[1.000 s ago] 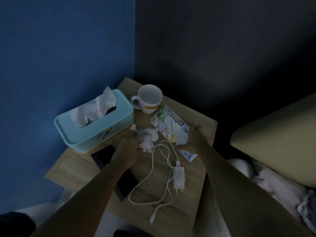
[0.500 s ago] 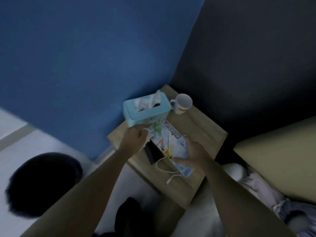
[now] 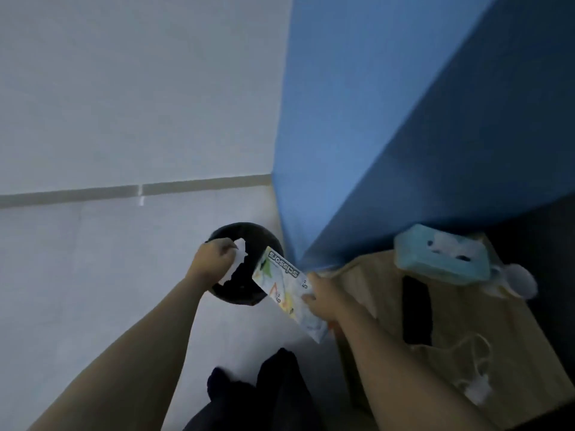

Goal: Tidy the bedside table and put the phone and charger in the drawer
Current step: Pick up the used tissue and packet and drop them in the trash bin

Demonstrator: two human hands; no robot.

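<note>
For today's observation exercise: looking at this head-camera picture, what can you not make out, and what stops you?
- Inside of the black bin: dark, partly covered by the left hand and its crumpled tissue.
- Mug: blurred, partly behind the tissue box.
- Charger plug and cable: motion blur hides detail.
- Phone: only a dark shape.
- Scissors package: partly covered by the right hand.
- Drawer: not visible.
</note>
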